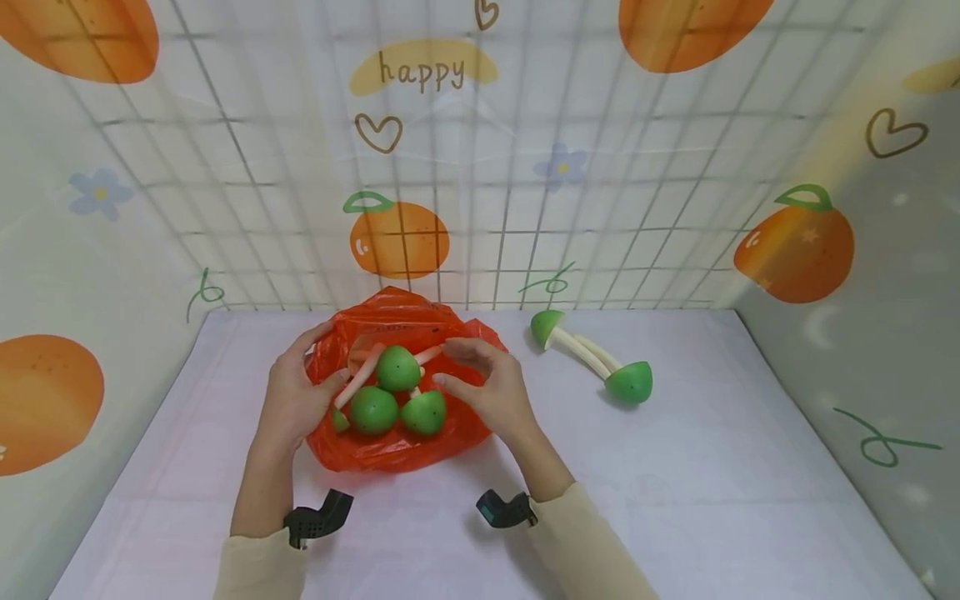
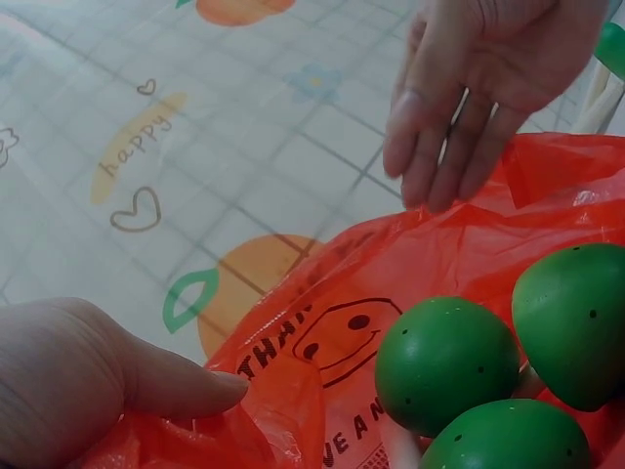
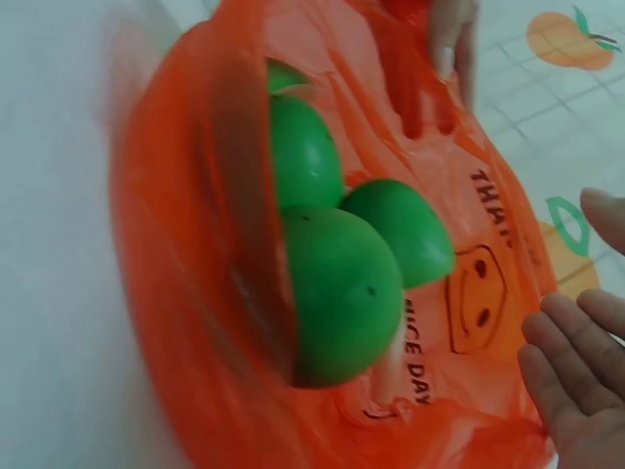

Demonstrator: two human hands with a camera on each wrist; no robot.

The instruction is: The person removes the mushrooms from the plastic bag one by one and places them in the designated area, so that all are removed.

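A red plastic bag point(image 1: 375, 457) lies open on the table, with several toy mushrooms with speckled green caps point(image 1: 373, 410) and pale stems inside it. My left hand point(image 1: 288, 392) grips the bag's left rim, thumb on the inner side and fingers outside. At the right side of the bag's mouth is my right hand point(image 1: 495, 383), its fingers loosely extended and holding nothing. The left wrist view shows that right hand point(image 2: 479, 107) over the bag's edge. Printed lettering and a smiling face point(image 3: 477, 298) show on the bag in the right wrist view.
Two more green-capped mushrooms point(image 1: 630, 383) lie right of the bag, stems side by side, caps at opposite ends. A white cloth covers the table point(image 1: 712, 500). Behind it hangs a patterned sheet point(image 1: 465, 167) with oranges, and a grid shows through.
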